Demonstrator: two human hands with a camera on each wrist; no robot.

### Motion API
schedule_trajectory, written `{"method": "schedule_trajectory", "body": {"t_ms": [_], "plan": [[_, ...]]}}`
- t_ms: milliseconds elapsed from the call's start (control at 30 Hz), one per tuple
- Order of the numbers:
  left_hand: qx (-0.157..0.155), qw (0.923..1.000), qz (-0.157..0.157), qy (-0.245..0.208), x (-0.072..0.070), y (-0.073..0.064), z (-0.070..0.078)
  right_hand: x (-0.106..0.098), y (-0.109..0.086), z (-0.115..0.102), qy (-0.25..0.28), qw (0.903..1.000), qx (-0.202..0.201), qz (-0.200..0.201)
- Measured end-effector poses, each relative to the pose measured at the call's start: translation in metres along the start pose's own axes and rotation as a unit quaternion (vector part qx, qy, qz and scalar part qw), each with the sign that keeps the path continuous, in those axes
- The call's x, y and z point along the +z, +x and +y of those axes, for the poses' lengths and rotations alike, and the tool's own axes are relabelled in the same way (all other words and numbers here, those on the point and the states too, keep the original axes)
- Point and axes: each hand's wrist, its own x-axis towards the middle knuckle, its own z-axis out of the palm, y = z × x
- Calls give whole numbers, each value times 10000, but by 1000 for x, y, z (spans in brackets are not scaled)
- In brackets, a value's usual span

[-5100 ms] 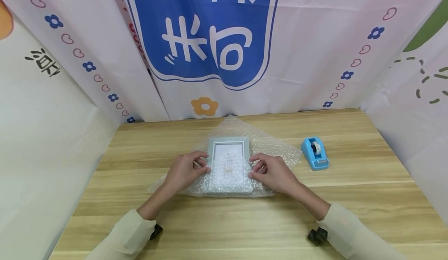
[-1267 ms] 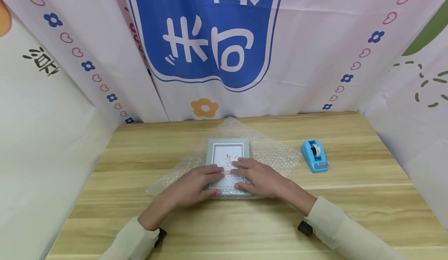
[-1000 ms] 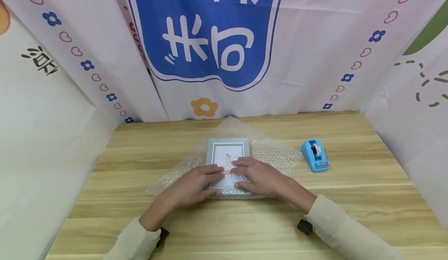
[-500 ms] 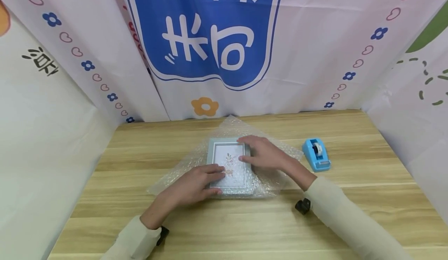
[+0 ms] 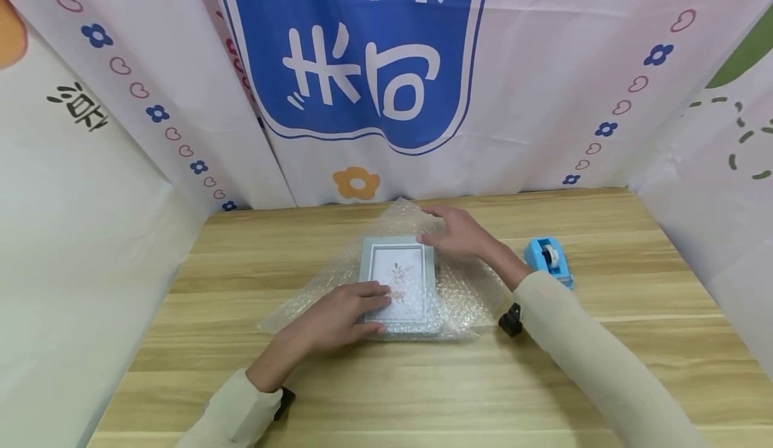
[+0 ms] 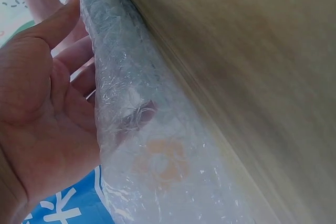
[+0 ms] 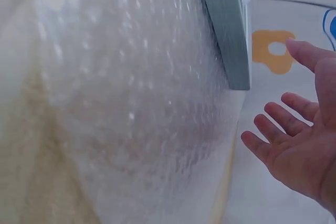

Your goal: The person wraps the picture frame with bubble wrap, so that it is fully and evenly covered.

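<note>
A pale grey-green picture frame (image 5: 429, 273) lies face up on a sheet of bubble wrap (image 5: 338, 270) on the table. The wrap's near part is folded up over the frame's lower portion. My left hand (image 5: 338, 314) rests with relaxed fingers on the wrapped lower left of the frame. In the left wrist view the folded wrap (image 6: 131, 77) runs beside that palm. My right hand (image 5: 459, 233), fingers spread and holding nothing, is over the wrap near its far corner, just beyond the frame's upper right corner. The right wrist view shows the frame's corner (image 7: 231, 40) near those fingers.
To the right of the wrap stands a blue tape dispenser (image 5: 548, 260), partly overlapped by the right sleeve. A wooden table (image 5: 423, 394) extends all around, with a printed cloth (image 5: 543, 99) hanging along its back edge.
The right hand has left the frame's lower part and moved up and away toward the wrap's far corner. Earlier both hands pressed the folded wrap; the left hand stays there.
</note>
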Motion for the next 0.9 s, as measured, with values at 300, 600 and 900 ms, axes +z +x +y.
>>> {"method": "schedule_trajectory", "body": {"t_ms": [300, 600, 900], "plan": [[-110, 9999, -100, 4, -3, 1, 2, -5, 12, 12, -78, 9999, 62, -115], [-183, 9997, -144, -66, -4, 0, 3, -6, 21, 16, 150, 9996, 213, -86], [-167, 9998, -113, -92, -4, 0, 5, -4, 35, 15, 176, 9995, 196, -179]]}}
